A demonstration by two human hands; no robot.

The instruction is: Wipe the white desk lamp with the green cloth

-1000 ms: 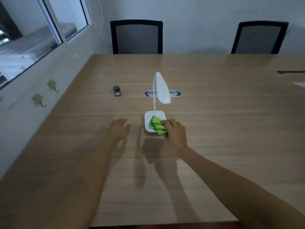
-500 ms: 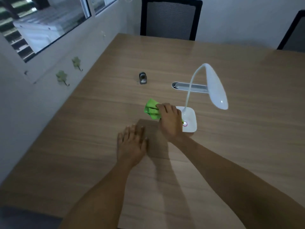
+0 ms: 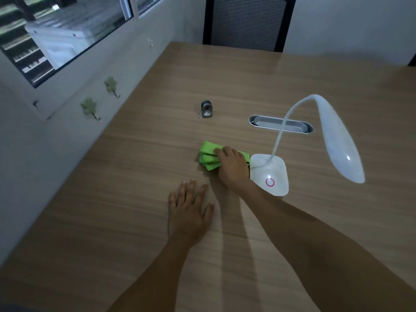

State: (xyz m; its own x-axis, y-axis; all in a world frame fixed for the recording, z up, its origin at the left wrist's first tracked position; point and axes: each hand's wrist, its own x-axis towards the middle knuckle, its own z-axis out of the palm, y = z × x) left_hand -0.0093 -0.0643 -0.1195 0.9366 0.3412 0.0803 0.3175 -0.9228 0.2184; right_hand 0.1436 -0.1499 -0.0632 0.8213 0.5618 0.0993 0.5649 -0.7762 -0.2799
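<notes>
Since a second ago the green cloth (image 3: 210, 156) has come off the lamp's base and now lies on the table (image 3: 126, 199) just left of it, under the right hand (image 3: 231, 168). Nearest, the left hand (image 3: 190, 213) lies flat with fingers spread, empty. Just beyond it, the right hand presses down on the folded cloth, fingers curled over it. Right of that hand stands the white desk lamp (image 3: 270, 173), its head arching further right. The wipe looks paused or finished; any next stroke calls for lifting the cloth back to the lamp. Beyond the hands sit a small grey object (image 3: 206, 109) and a cable slot (image 3: 280, 124).
</notes>
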